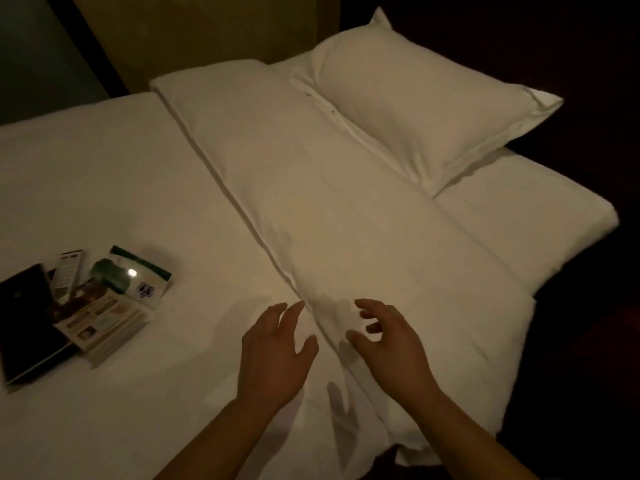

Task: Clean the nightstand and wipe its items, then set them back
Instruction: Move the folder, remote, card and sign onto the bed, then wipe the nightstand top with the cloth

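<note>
A small pile of items lies on the white bed sheet (pixel 104 174) at the left: a black folder (pixel 24 327), a printed brochure (pixel 104 323), a narrow leaflet (pixel 67 271) and a green and white packet (pixel 138 275) that catches a glint of light. My left hand (pixel 277 355) hovers over the sheet at the edge of the folded white duvet (pixel 329 209), fingers spread, holding nothing. My right hand (pixel 391 341) hovers over the duvet, fingers curled apart and empty. The nightstand is out of view.
A white pillow (pixel 415 105) lies on the duvet at the upper right. Beyond the bed's right edge the room is dark. A wall and a dark panel stand behind the bed at the top left.
</note>
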The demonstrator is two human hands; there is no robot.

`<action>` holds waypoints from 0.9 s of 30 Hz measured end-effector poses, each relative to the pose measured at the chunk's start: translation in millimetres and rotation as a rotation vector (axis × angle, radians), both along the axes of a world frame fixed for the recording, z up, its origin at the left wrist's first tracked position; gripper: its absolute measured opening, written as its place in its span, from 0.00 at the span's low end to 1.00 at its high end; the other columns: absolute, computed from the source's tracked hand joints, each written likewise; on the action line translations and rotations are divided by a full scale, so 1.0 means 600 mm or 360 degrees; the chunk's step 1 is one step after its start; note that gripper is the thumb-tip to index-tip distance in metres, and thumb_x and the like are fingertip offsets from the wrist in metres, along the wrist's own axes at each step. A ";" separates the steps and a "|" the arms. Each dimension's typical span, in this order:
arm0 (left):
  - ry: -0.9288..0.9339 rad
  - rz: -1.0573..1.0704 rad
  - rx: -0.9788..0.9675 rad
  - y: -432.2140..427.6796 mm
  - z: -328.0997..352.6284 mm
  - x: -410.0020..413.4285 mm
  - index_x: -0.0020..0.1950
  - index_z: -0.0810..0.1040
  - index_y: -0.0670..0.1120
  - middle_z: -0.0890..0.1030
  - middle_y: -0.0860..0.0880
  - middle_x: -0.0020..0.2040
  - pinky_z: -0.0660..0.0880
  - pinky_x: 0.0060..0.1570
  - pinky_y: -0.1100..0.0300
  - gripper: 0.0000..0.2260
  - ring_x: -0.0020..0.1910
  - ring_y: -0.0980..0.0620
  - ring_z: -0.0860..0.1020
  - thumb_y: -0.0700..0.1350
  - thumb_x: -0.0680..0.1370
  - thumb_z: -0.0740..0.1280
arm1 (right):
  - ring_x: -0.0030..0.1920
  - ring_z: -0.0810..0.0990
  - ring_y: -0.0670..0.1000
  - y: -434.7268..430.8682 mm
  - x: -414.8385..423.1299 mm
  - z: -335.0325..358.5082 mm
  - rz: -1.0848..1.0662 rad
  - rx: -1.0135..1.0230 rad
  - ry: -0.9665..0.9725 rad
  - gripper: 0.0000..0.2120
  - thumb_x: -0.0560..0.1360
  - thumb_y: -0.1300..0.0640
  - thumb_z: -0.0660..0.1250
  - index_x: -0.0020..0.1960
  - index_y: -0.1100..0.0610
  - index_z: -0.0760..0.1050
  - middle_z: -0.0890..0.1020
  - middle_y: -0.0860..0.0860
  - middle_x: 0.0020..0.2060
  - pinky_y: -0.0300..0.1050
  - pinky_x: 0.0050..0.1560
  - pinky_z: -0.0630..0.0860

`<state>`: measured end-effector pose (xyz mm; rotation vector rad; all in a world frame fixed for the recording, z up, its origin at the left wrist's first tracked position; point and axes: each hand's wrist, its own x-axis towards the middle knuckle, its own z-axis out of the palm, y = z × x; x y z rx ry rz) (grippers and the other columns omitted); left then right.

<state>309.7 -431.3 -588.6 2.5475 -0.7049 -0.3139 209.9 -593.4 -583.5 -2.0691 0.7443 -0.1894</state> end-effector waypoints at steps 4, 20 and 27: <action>-0.0030 -0.0151 -0.0014 -0.077 0.021 -0.047 0.76 0.67 0.53 0.70 0.45 0.75 0.66 0.71 0.46 0.30 0.74 0.46 0.67 0.62 0.76 0.57 | 0.49 0.75 0.34 -0.056 -0.075 0.016 -0.0160 0.0049 -0.0027 0.21 0.73 0.50 0.72 0.64 0.38 0.71 0.76 0.39 0.54 0.26 0.42 0.69; 0.0015 -0.0673 0.0005 -0.315 0.021 -0.283 0.77 0.63 0.55 0.66 0.47 0.77 0.64 0.72 0.46 0.30 0.76 0.47 0.64 0.62 0.76 0.55 | 0.50 0.73 0.33 -0.238 -0.392 0.045 -0.0717 0.0082 -0.0074 0.21 0.73 0.50 0.72 0.63 0.36 0.71 0.74 0.36 0.53 0.27 0.43 0.68; -0.0008 -0.0950 0.0010 -0.432 0.000 -0.407 0.76 0.66 0.52 0.70 0.45 0.73 0.67 0.69 0.47 0.30 0.72 0.47 0.69 0.60 0.75 0.58 | 0.52 0.74 0.37 -0.303 -0.572 0.050 -0.0930 0.0070 -0.0023 0.21 0.75 0.50 0.71 0.65 0.38 0.71 0.73 0.37 0.54 0.29 0.43 0.69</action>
